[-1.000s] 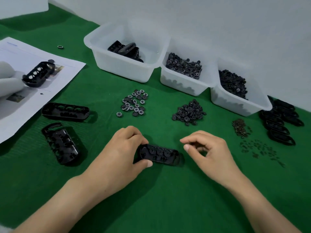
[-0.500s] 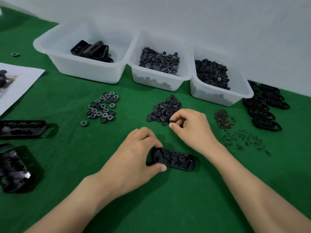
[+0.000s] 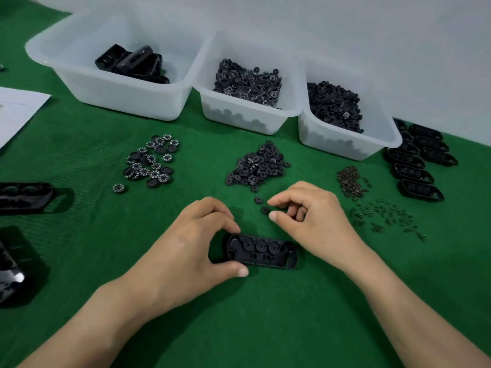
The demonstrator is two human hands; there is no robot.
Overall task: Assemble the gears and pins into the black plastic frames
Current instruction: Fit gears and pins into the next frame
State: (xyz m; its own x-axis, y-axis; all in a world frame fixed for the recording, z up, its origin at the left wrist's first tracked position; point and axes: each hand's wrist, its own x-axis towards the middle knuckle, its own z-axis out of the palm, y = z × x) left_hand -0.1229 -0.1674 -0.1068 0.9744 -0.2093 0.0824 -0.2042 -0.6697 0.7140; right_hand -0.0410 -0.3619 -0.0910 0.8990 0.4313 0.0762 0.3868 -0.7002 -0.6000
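A black plastic frame (image 3: 261, 251) with three round gears seated in it lies on the green mat. My left hand (image 3: 191, 251) grips its left end between thumb and fingers. Just beyond the frame is my right hand (image 3: 308, 221), its fingers curled. Its thumb and forefinger tips sit beside a loose small black gear (image 3: 265, 210), with a second gear (image 3: 257, 200) close by. Whether the hand holds anything is hidden. Behind them lies the pile of small black gears (image 3: 259, 167).
A pile of white-marked gears (image 3: 151, 163) lies at the left. Brown screws (image 3: 350, 180) and dark pins (image 3: 385, 216) lie at the right. Three white bins (image 3: 127, 99) (image 3: 247, 120) (image 3: 342, 144) stand behind. Finished frames (image 3: 417, 166) are far right, other frames (image 3: 24, 195) far left, paper (image 3: 16, 110) beyond.
My right hand has drawn back from the black gear pile toward the frame, and two gears now lie loose by its fingertips. The view has shifted right. My left hand keeps its grip.
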